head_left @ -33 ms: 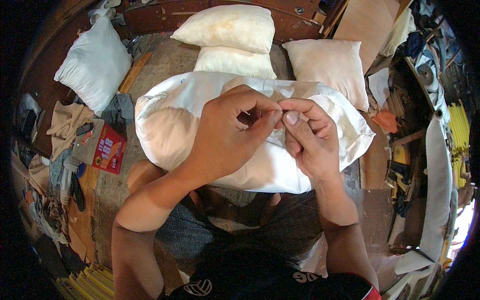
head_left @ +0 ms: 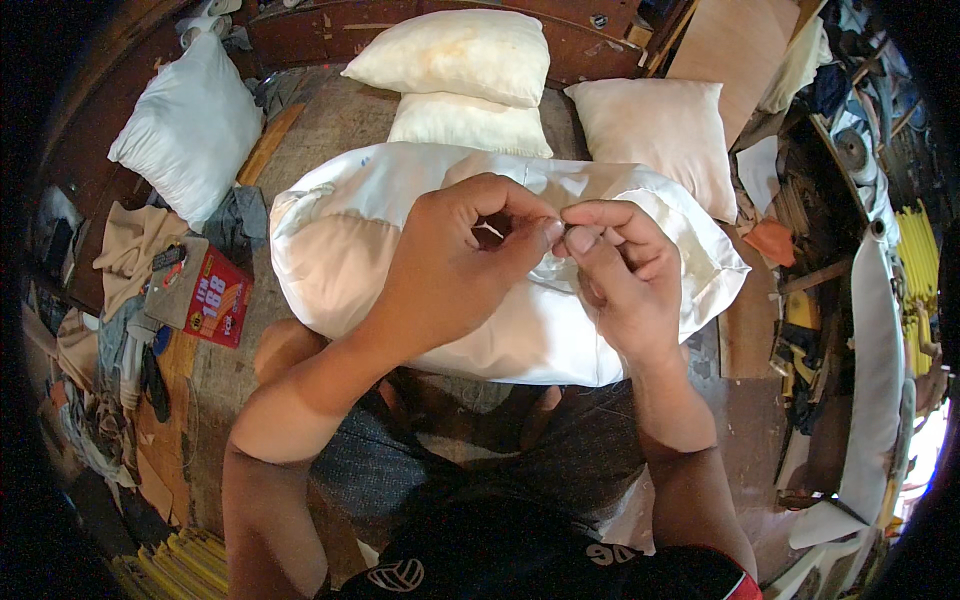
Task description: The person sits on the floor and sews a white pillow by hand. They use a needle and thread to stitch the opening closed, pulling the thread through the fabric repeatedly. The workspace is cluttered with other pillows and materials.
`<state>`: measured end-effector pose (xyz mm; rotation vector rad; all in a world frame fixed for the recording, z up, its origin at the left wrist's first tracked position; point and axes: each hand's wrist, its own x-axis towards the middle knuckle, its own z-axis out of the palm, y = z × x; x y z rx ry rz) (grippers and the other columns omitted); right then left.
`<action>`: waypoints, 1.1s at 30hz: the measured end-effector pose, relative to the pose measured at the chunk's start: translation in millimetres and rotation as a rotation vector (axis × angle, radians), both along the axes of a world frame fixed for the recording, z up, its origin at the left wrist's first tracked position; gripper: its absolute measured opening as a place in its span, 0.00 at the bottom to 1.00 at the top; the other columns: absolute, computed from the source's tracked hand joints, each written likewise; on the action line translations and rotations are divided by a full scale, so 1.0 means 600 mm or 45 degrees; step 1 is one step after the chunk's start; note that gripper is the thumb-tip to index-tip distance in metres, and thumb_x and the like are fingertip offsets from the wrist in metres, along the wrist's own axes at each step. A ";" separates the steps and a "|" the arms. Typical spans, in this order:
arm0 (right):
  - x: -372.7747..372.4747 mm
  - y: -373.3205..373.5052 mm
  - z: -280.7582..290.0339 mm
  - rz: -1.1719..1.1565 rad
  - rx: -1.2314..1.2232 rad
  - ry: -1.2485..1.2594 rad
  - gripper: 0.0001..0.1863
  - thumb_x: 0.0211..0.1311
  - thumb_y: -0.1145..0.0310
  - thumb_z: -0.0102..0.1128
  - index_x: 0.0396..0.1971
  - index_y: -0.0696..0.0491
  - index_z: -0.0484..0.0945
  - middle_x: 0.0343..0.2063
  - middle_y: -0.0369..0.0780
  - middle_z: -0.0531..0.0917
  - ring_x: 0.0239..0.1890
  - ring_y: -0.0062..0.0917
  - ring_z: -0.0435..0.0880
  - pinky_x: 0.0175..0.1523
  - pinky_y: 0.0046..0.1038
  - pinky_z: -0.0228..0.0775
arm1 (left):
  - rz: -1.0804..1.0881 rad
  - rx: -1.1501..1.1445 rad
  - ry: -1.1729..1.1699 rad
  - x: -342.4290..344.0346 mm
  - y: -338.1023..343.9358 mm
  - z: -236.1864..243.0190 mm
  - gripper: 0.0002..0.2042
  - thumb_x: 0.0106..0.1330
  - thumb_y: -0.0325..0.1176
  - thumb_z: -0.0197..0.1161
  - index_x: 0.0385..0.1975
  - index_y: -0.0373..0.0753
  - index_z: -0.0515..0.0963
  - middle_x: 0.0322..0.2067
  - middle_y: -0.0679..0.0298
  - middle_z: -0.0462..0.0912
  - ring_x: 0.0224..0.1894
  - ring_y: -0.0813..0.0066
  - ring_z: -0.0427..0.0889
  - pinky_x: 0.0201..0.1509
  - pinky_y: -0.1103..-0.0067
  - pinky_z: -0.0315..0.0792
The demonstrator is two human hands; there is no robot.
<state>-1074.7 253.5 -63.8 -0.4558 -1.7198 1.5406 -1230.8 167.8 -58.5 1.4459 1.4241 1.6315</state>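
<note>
My left hand [head_left: 467, 260] and my right hand [head_left: 620, 270] meet at the fingertips above a white, satiny, stuffed bundle [head_left: 440, 340]. Each has thumb and forefinger pinched together, holding something tiny and thin, perhaps thread or a needle, too small to make out. The bundle lies across in front of my bent legs, with loose, gathered fabric at its right end.
Two stacked cream pillows [head_left: 445, 55], a pale pillow [head_left: 650, 140] and a white pillow [head_left: 190, 130] lie behind and beside the bundle. Cloths [head_left: 135, 255] and a red box [head_left: 215, 300] crowd the left; boards, rolls and a long white strip [head_left: 870, 370] line the right.
My fingertips have shifted very slightly, with my right thumb a little lower. The bundle and surroundings look the same.
</note>
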 end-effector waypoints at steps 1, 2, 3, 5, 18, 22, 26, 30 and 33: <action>-0.002 0.000 -0.003 -0.095 0.199 -0.012 0.09 0.60 0.75 0.60 0.41 0.58 0.79 0.28 0.36 0.82 0.21 0.13 0.72 0.25 0.14 0.61 | -0.045 -0.094 -0.115 -0.002 0.000 0.001 0.04 0.62 0.25 0.60 0.34 0.33 0.79 0.30 0.64 0.80 0.31 0.81 0.77 0.35 0.83 0.72; -0.004 -0.001 -0.006 -0.209 0.393 -0.027 0.08 0.58 0.76 0.62 0.39 0.58 0.80 0.28 0.37 0.82 0.20 0.12 0.71 0.23 0.14 0.60 | -0.094 -0.100 -0.191 -0.005 0.002 -0.001 0.04 0.63 0.25 0.60 0.34 0.32 0.79 0.30 0.64 0.80 0.30 0.81 0.77 0.35 0.83 0.72; -0.006 0.002 -0.008 -0.286 0.606 -0.023 0.08 0.56 0.76 0.63 0.37 0.57 0.81 0.27 0.37 0.82 0.20 0.12 0.71 0.23 0.14 0.59 | -0.143 -0.106 -0.268 -0.008 0.006 -0.005 0.05 0.63 0.26 0.59 0.35 0.32 0.78 0.30 0.65 0.80 0.30 0.81 0.77 0.34 0.83 0.72; -0.009 0.002 -0.008 -0.384 0.831 -0.028 0.07 0.54 0.77 0.65 0.34 0.56 0.82 0.27 0.38 0.82 0.20 0.12 0.71 0.23 0.15 0.59 | -0.201 -0.106 -0.370 -0.010 0.007 -0.008 0.06 0.64 0.27 0.59 0.35 0.32 0.78 0.30 0.65 0.80 0.29 0.81 0.76 0.33 0.83 0.72; -0.008 0.009 -0.015 -0.369 0.613 -0.006 0.02 0.55 0.77 0.62 0.30 0.57 0.80 0.25 0.34 0.79 0.21 0.11 0.66 0.25 0.15 0.58 | -0.136 -0.115 -0.095 -0.010 0.006 -0.001 0.08 0.64 0.29 0.60 0.37 0.31 0.79 0.28 0.66 0.80 0.29 0.83 0.76 0.35 0.84 0.71; -0.008 0.003 -0.011 -0.360 0.648 -0.068 0.03 0.55 0.77 0.63 0.30 0.56 0.80 0.25 0.34 0.78 0.20 0.10 0.66 0.24 0.15 0.56 | -0.089 -0.069 -0.015 -0.007 0.006 -0.008 0.06 0.64 0.27 0.60 0.35 0.31 0.79 0.28 0.66 0.80 0.29 0.83 0.75 0.35 0.85 0.71; -0.006 0.003 -0.009 -0.373 0.739 -0.116 0.06 0.54 0.78 0.63 0.33 0.56 0.81 0.25 0.35 0.79 0.19 0.10 0.66 0.23 0.15 0.57 | -0.136 -0.066 -0.064 -0.011 0.004 -0.007 0.05 0.65 0.25 0.57 0.34 0.31 0.77 0.29 0.66 0.79 0.30 0.82 0.76 0.36 0.84 0.71; -0.004 0.008 -0.005 -0.374 0.918 -0.051 0.10 0.53 0.78 0.64 0.37 0.56 0.82 0.27 0.37 0.80 0.19 0.12 0.69 0.23 0.15 0.59 | -0.188 -0.027 -0.080 -0.014 0.006 -0.011 0.05 0.66 0.23 0.54 0.35 0.30 0.76 0.30 0.64 0.79 0.31 0.81 0.76 0.38 0.83 0.71; 0.000 0.004 -0.002 -0.362 0.931 -0.073 0.09 0.54 0.77 0.64 0.37 0.56 0.82 0.27 0.38 0.80 0.21 0.15 0.72 0.24 0.16 0.61 | -0.191 -0.054 -0.065 -0.012 0.003 -0.006 0.05 0.66 0.22 0.53 0.36 0.30 0.76 0.30 0.64 0.79 0.31 0.80 0.76 0.38 0.82 0.72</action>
